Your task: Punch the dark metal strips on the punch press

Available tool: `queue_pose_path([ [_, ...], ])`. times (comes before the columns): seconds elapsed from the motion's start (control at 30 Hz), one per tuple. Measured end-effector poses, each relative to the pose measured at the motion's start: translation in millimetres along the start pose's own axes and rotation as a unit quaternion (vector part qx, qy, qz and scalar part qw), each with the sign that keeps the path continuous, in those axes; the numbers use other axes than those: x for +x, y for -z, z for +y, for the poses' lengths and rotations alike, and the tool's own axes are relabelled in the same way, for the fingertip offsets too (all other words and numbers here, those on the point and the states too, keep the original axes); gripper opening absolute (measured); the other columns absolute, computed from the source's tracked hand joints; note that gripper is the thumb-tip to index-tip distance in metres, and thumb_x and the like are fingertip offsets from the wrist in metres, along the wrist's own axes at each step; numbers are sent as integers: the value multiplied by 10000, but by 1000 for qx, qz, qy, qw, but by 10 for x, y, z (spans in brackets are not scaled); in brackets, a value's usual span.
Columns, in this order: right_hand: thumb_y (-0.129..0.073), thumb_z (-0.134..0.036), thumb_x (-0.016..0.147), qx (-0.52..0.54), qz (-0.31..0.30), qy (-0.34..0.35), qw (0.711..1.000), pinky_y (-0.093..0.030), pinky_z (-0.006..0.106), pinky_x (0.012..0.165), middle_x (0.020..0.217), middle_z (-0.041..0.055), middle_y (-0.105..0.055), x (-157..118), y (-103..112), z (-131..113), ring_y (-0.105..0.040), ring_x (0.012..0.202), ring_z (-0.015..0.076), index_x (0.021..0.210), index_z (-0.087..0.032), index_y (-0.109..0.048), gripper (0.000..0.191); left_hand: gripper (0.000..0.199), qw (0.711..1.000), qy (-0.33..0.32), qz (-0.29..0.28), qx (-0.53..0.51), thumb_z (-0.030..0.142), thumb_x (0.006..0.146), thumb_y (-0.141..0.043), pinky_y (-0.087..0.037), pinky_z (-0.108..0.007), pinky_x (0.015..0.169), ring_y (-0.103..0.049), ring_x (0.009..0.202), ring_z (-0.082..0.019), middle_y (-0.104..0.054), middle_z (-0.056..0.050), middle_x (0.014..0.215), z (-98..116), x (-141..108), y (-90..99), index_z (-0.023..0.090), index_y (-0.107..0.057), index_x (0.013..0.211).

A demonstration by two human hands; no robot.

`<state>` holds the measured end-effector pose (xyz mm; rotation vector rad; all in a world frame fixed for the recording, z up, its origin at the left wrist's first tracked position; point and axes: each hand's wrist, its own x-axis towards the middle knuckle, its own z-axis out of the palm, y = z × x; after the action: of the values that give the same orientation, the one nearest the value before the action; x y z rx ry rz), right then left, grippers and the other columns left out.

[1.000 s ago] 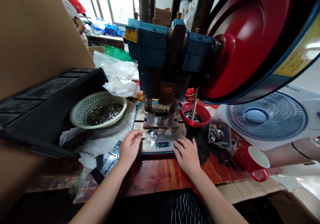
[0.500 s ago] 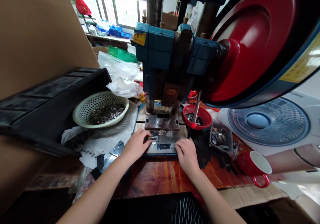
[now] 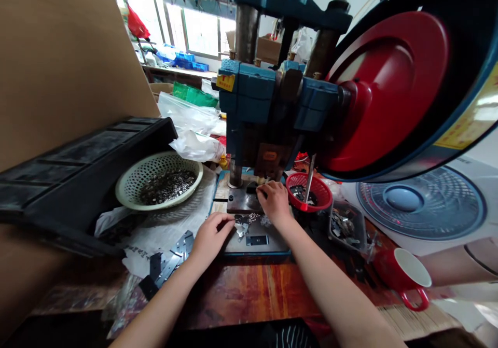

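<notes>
Cream basket [image 3: 157, 182]: we see it left of centre, heaped with small dark metal bits.
Red basket [image 3: 309, 191]: centre-right, a few dark pieces inside.
Clear tray [image 3: 344, 223]: beside it, mixed scrap.
Left hand [image 3: 210, 236]: fingers pinch a small metal piece [image 3: 241, 227] on the plate [image 3: 257, 239].
Right hand [image 3: 274, 200]: fingertips curled at the die block [image 3: 243, 200]; we cannot tell whether they grip anything.

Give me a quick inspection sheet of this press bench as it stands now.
Surface: wooden bench, worn, crowded.
Job's things: small metal parts on the steel plate; die block under the blue press.
Clutter: cream basket of parts, red basket, red cup, flat metal strips.
Hands: left hand pinching at the parts; right hand on the die.
Cables: nothing seen.
Surroundings: red flywheel, fan, cardboard.
</notes>
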<state>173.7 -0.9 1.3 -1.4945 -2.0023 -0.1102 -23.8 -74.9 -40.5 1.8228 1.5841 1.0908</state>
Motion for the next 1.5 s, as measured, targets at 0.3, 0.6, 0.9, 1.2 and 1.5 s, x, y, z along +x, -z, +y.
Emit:
queue_pose_path([
  [0.3,-494,-371,903,-44,-15,67,997,-181,470,1054,960,23,-640,-102,148,-60,-474,1036,225,1015,-290,-675,228,241,998,23,-7,-61,401,785,-540,-480,-300,757,-632,802,-185,-701,-6,866,283,485,92,221,-666,883],
  [0.6,-488,-424,899,-35,-25,48,998,-220,479,1053,1092,32,-626,-142,131,-24,-456,1132,243,1087,-300,-642,273,231,999,4,-1,-38,372,785,-520,-473,-289,736,-623,796,-187,-706,1,863,454,856,-94,237,-683,877],
  [0.9,-476,-420,905,-9,-24,30,999,-219,494,1065,1186,25,-612,-193,79,-30,-425,1216,243,1153,-285,-596,306,244,999,9,5,-31,377,790,-518,-478,-290,761,-632,829,-190,-712,-3,889,463,884,-124,228,-685,887],
  [1.2,-471,-373,913,9,-3,36,999,-242,474,1067,1205,23,-605,-261,31,96,-425,1229,226,1163,-292,-600,293,242,1000,-14,14,14,356,791,-524,-461,-349,835,-633,901,-225,-714,-51,916,462,991,-279,207,-701,862],
  [1.5,-491,-455,891,-18,-21,61,998,-165,515,1087,1214,12,-600,-193,87,80,-393,1252,248,1130,-316,-620,305,189,997,-45,33,50,314,771,-549,-450,-360,852,-619,884,-220,-704,-41,867,370,1037,-303,229,-714,808],
])
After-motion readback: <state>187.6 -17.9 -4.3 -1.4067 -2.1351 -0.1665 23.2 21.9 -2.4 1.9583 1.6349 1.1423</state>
